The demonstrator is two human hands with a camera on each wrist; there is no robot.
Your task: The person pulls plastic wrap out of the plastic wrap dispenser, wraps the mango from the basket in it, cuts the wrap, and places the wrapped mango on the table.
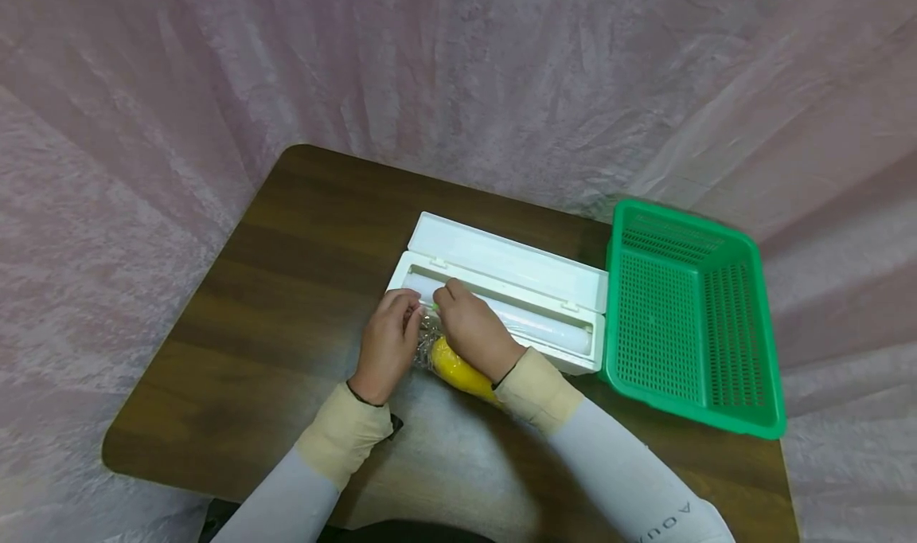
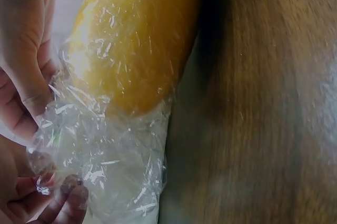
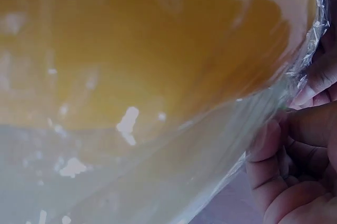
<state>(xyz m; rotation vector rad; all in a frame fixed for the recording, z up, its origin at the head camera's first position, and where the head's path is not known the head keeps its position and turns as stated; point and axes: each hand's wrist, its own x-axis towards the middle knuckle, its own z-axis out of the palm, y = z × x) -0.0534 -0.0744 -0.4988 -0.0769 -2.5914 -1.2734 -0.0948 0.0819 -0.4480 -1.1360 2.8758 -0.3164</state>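
Note:
A smooth, long yellow object (image 1: 458,369) with a rounded end lies in front of a white cling film dispenser (image 1: 596,344), whose lid is up and whose film roll (image 1: 555,333) shows inside. Clear cling film (image 2: 110,155) covers the yellow object and bunches beyond its rounded end. My left hand (image 1: 387,342) pinches the loose film between thumb and fingers, at the dispenser's left front edge. Just right of it, my right hand (image 1: 476,328) reaches over the yellow object with curled fingers and pinches film there too. A small green bit shows by the right fingertips; its kind is unclear.
Right of the dispenser stands a green plastic basket (image 1: 770,352), close against its end. Everything is on a brown wooden table (image 1: 236,344). Pinkish curtains (image 1: 458,81) hang behind and at both sides.

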